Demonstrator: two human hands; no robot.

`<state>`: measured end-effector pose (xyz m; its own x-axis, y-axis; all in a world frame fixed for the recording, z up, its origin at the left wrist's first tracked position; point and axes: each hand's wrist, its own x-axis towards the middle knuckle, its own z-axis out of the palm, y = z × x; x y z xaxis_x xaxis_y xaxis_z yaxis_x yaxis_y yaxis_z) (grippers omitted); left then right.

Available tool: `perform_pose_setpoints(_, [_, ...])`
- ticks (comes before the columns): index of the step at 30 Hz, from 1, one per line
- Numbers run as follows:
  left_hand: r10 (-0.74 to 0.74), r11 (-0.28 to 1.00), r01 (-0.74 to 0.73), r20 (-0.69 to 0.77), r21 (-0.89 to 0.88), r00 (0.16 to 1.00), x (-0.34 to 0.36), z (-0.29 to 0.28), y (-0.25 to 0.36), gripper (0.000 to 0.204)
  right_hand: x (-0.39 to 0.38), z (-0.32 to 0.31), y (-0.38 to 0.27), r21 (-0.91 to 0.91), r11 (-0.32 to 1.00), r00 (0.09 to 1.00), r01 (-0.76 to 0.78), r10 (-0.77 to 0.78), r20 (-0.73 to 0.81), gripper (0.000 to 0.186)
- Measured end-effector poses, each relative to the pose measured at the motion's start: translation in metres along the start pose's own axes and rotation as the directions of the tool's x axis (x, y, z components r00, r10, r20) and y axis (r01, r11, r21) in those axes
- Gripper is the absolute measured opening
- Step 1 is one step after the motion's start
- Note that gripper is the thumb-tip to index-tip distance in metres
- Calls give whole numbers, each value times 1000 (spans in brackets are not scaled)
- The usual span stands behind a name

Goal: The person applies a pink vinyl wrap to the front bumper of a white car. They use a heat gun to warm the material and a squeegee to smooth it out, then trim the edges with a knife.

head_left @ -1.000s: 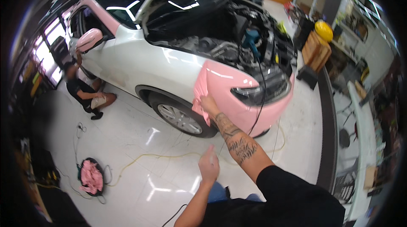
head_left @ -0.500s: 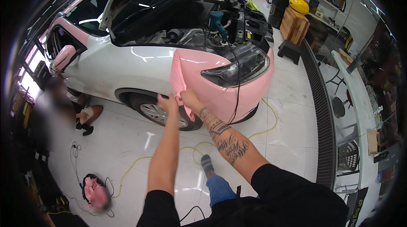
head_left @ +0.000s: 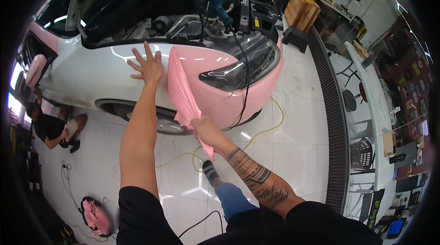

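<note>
A: How's the pink wrap film (head_left: 185, 87) look?

B: Glossy, creased, peeled off the white fender (head_left: 91, 78). My right hand (head_left: 205, 129) pinches its lower edge tight; left hand (head_left: 147, 67) is spread flat just beside it, holding nothing.

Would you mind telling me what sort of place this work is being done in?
Most likely a car workshop doing colour wrapping. A white car stands on a tiled floor with its bonnet up, the right hand pulls pink film off its front, and shelves of gear line the wall.
</note>
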<state>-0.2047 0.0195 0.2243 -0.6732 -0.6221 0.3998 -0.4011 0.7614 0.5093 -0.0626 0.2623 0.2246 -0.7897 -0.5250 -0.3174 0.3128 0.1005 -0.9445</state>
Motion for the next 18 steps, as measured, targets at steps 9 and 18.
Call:
perform_pose_setpoints(9, [28,999,-25,68,-32,997,7,0,-5,61,-35,-37,-7,102,989,993,-103,96,68,13])
perform_pose_setpoints(18, [33,999,-34,24,12,999,7,6,-9,61,-81,-70,3,205,959,981,-195,191,43,15])
